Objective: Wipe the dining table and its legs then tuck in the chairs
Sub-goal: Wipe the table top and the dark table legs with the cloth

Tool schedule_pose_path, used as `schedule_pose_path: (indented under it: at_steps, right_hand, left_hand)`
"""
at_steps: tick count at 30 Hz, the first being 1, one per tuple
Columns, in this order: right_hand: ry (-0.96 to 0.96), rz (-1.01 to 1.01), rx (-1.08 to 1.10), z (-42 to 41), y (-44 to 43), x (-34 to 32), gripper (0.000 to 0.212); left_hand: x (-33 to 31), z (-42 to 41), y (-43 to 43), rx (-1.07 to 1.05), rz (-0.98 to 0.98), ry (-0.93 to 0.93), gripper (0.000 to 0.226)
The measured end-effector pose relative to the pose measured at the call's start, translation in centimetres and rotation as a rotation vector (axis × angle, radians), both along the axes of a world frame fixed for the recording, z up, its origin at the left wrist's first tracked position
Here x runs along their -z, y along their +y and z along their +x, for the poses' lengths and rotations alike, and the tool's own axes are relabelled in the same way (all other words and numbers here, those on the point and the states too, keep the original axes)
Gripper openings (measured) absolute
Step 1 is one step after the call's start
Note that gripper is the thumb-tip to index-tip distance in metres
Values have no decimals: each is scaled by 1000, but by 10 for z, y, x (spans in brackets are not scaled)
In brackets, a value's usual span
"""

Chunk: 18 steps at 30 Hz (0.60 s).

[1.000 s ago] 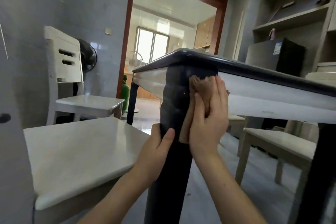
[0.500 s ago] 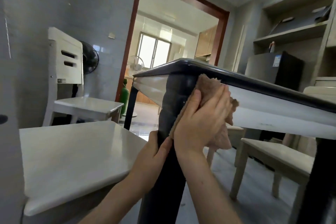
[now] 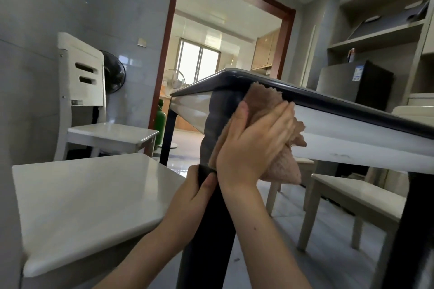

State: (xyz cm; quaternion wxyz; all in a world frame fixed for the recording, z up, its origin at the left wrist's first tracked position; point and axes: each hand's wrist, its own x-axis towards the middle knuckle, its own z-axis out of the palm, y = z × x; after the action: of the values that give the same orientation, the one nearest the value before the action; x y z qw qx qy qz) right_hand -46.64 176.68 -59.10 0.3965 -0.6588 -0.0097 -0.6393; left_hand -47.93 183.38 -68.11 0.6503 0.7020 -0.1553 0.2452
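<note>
Head view: the table leg (image 3: 211, 230) is standing with its long axis near vertical. Its top end is meeting the worktop (image 3: 340, 103) corner and its lower end is cut off by the frame edge. The right hand (image 3: 253, 145) is pressing the cloth (image 3: 281, 166) against the leg's upper part, grip spread, fingers straight, hiding much of the cloth. The left hand (image 3: 191, 195) is wrapping its grip round the leg just below, fingers hidden behind it. A chair (image 3: 82, 202) is standing just left of the leg.

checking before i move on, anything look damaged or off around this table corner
Small dark scuffs mark the table's white apron, right of the cloth. Nothing spilled or broken shows.
</note>
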Motion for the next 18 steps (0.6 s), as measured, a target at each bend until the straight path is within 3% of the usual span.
schedule_pose_path:
  at_steps: [6,9,12,18]
  right_hand:
    - [-117,58,-121,8,-23,10,56]
    - [-123,139,-202,-1,-8,54,51]
    - [-6,190,-363,-14,6,143,38]
    - [338,318,-429,-27,7,289,41]
  left_hand:
    - [-2,2,5,97,19,2,47]
    - [-4,6,10,125,-38,-1,52]
    - [0,5,9,141,-49,28,58]
    - [-2,1,9,175,-14,115,47]
